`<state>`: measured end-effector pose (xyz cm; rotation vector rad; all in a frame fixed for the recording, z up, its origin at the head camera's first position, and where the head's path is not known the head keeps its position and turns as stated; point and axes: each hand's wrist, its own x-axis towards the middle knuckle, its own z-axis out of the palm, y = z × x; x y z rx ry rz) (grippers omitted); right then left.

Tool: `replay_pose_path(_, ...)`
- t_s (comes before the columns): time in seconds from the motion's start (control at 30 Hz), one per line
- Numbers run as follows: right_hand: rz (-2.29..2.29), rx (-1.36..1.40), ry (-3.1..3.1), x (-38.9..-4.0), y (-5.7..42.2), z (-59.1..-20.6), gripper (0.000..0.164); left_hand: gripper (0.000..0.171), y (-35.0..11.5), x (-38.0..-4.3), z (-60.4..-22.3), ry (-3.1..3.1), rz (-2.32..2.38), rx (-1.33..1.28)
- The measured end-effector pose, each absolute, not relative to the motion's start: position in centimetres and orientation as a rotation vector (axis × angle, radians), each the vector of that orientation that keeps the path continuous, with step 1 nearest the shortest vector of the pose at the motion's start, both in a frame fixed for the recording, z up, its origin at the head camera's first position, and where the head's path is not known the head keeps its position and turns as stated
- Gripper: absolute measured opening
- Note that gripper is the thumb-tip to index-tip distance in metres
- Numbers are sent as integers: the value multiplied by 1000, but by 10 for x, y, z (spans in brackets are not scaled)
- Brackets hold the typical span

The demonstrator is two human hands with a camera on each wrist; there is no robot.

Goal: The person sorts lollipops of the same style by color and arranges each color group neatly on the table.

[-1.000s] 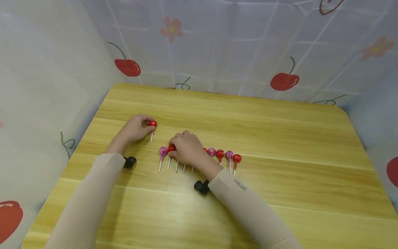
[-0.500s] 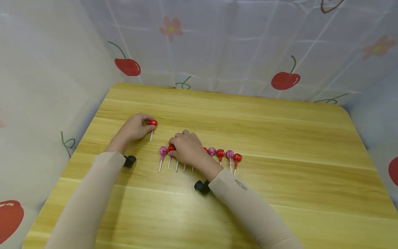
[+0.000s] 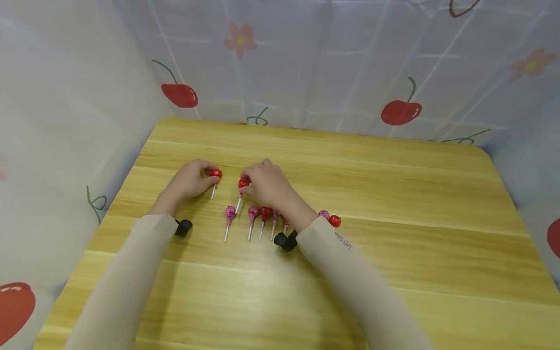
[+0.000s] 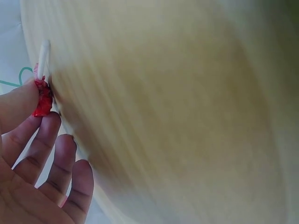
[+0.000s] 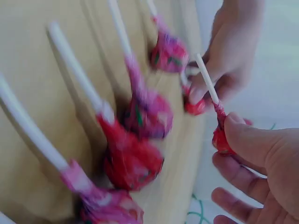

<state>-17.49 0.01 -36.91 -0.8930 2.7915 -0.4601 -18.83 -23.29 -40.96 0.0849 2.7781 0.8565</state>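
The hands are apart, each pinching a lollipop by its wrapped head between thumb and fingers. The left hand holds a red-wrapped lollipop toward the far left corner of the wooden table, its white stick pointing to the near edge. The right hand holds a second red-wrapped lollipop on the far-edge side of a row of pink and red lollipops. A pink-wrapped lollipop ends that row nearest the left edge, followed by a gap; the right arm partly hides the rest.
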Motion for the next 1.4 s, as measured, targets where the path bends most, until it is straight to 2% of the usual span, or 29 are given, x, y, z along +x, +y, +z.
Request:
replay_pose_path(0.47,-575,-797,2737,-204,-13,-383,25,33,-230,-188,-407,2787,802,47)
replay_pose_path(0.83,-571,-769,2727,-210,-15,-398,27,32,-228,-191,-407,2783,785,80)
replay_pose_path(1.07,-548,-779,2742,-209,-18,-398,28,37,-229,-190,-404,2778,762,94)
replay_pose_path(1.4,-596,-787,2724,-213,-7,-393,45,41,-232,-188,-404,2770,809,94)
